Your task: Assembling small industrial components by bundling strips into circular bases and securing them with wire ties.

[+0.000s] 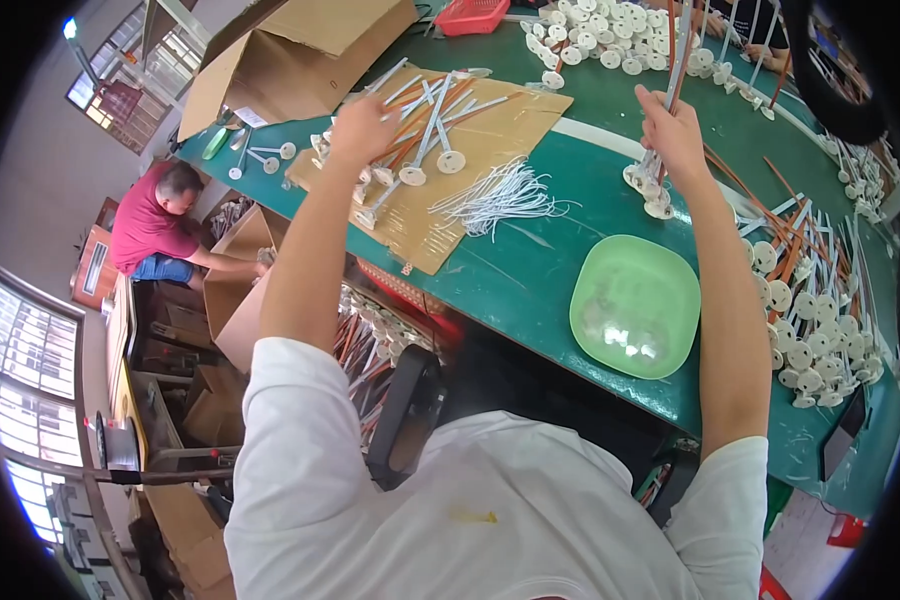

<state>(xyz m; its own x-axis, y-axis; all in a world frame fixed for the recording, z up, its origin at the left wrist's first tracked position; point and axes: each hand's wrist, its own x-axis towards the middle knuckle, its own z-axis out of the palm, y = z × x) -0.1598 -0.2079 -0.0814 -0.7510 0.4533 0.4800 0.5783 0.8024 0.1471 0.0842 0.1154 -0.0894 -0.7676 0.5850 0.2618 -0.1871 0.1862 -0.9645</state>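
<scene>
My right hand (pixel 673 135) is closed around a bundle of long thin rods with round white discs at their lower ends (pixel 656 192). The rods stand nearly upright above the green table, some grey and one reddish-brown. On the left, my left hand (pixel 363 130) is over a flat cardboard sheet (pixel 425 245), beside a loose pile of the same disc-ended rods (pixel 435 125). Its fingers are curled and partly hidden, so what they hold does not show. Between the hands lies a spread bunch of thin white ties (pixel 505 198).
A green plastic dish (pixel 635 310) sits near the table's front edge. Piles of disc-ended rods (pixel 815 345) lie at right, more white discs (pixel 610 35) at the far side. An open carton (pixel 290 70) stands far left. Another person (pixel 160 220) bends over a box at left.
</scene>
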